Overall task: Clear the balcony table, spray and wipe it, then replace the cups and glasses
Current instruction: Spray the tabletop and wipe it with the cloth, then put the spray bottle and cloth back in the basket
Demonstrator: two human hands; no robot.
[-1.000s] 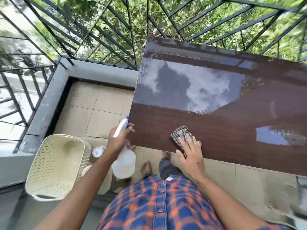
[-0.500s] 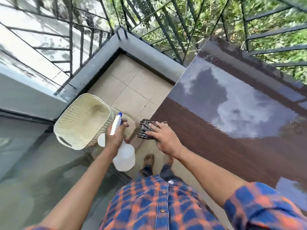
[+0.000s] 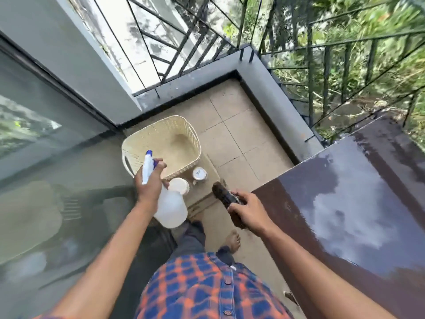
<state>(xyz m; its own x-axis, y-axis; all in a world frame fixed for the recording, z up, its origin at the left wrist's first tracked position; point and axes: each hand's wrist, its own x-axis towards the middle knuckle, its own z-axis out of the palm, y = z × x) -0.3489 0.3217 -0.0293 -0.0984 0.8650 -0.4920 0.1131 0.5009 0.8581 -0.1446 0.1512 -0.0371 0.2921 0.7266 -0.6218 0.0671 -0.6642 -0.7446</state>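
The dark brown balcony table (image 3: 358, 203) fills the right side, its glossy top bare and mirroring the sky. My left hand (image 3: 149, 185) grips a white spray bottle (image 3: 170, 208) with a blue nozzle, held over the floor left of the table. My right hand (image 3: 248, 210) holds a dark checked cloth (image 3: 224, 195) in the air, just off the table's near left corner. On the floor tiles stand a white cup (image 3: 179, 185) and a metal cup (image 3: 199, 174), beside a cream woven basket (image 3: 138, 143).
Black metal railing (image 3: 322, 72) and a grey ledge (image 3: 276, 104) bound the balcony, with greenery beyond. A glass door (image 3: 46, 157) lies to the left. My bare foot (image 3: 233, 241) stands on the beige tiles near the table edge.
My right hand has lifted the cloth off the tabletop and drawn it back past the table's left edge. My view has swung left toward the basket and cups on the floor.
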